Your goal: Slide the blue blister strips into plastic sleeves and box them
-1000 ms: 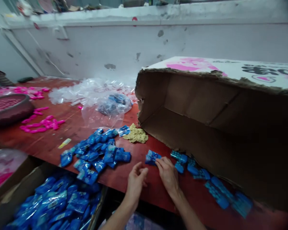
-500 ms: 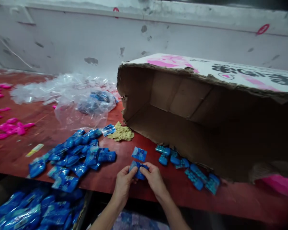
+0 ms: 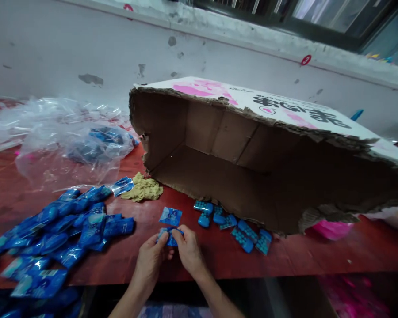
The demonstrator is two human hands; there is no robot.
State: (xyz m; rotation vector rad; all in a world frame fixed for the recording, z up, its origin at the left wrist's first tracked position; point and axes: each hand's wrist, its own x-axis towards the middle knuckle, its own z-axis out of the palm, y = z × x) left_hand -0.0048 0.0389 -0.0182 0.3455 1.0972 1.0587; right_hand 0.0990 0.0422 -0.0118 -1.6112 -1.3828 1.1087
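Between both hands is a small blue plastic packet (image 3: 170,236), pinched at its upper edge by thumbs and fingers. My left hand (image 3: 151,255) grips its left side, and my right hand (image 3: 189,248) grips its right side. Just beyond them a flat blue wrapper (image 3: 170,216) lies on the red table (image 3: 219,265). To the left spreads a heap of filled blue packets (image 3: 63,225). On the right, several small blue containers with bead-like dots (image 3: 246,235) lie along the edge of a cardboard box. What is inside the held packet is hidden.
The big cardboard box (image 3: 215,170) lies on its side with a torn rim. A crumpled yellowish lump (image 3: 142,187) sits near its left corner. Clear plastic bags (image 3: 69,150) cover the back left. Something bright pink (image 3: 333,229) shows under the box's right end.
The view has swung to the right, so everything on the table appears further left. Both hands still hold the blue packet, with only slight finger movement.
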